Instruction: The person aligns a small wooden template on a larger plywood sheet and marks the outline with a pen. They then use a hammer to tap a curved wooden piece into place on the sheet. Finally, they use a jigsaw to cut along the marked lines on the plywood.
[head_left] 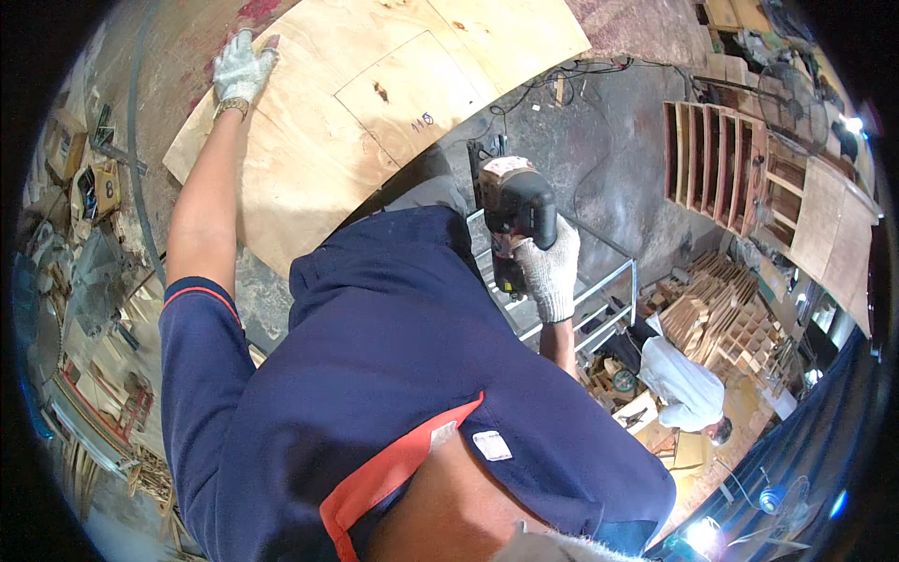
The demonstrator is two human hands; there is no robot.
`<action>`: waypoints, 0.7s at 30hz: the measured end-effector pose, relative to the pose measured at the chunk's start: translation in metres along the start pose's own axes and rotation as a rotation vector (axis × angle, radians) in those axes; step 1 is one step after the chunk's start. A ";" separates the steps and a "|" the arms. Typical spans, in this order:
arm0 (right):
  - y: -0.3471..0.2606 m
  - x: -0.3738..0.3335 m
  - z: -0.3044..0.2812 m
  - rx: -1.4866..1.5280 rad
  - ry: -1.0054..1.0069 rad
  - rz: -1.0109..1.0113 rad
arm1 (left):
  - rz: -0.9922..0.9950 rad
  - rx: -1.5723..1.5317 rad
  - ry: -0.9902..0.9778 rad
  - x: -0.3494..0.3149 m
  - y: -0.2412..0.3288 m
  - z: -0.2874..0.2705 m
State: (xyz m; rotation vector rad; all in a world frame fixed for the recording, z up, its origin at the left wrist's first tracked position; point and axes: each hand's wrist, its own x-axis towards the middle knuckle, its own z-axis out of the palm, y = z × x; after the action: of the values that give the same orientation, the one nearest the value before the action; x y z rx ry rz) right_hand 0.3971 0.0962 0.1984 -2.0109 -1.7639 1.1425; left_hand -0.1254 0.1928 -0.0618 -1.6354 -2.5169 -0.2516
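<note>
A large pale plywood panel (309, 131) with a curved edge fills the top middle, with drawn lines, a knot and a handwritten mark on its face. Flat on its far left part rests my left hand (243, 67), in a whitish work glove with fingertips showing. My right hand (551, 267), gloved too, is closed round the grip of a dark handheld power tool (515, 201) with a rounded black body. The tool is upright, to the right of the panel and apart from it; a metal piece shows at its far end. Its exact kind is unclear.
Beyond the tool lies grey floor with a dark cable (599, 67). A metal frame (609, 286) stands near my right forearm. Slatted wooden racks (716, 169) and stacked wood pieces (721, 314) are at the right, where another person (684, 379) bends over. Clutter lines the left.
</note>
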 end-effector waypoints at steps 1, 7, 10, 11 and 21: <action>0.006 0.001 -0.001 0.027 0.016 0.017 | 0.009 0.006 0.043 0.000 -0.002 0.002; 0.018 0.027 -0.022 -0.006 -0.069 0.087 | 0.044 0.019 0.178 0.011 0.014 0.007; 0.012 0.054 -0.033 -0.124 -0.140 0.052 | 0.034 -0.014 0.159 0.038 0.065 0.008; 0.010 0.066 -0.035 -0.172 -0.159 0.024 | 0.029 0.011 0.117 0.047 0.085 0.007; -0.008 0.146 -0.034 -0.286 -0.376 -0.090 | -0.204 0.275 -0.107 0.053 0.156 -0.004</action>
State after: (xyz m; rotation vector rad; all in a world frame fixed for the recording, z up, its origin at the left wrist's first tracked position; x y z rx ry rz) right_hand 0.4098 0.2423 0.1682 -1.9327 -2.2920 1.3786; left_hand -0.0037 0.3018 -0.0370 -1.3249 -2.6546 0.1616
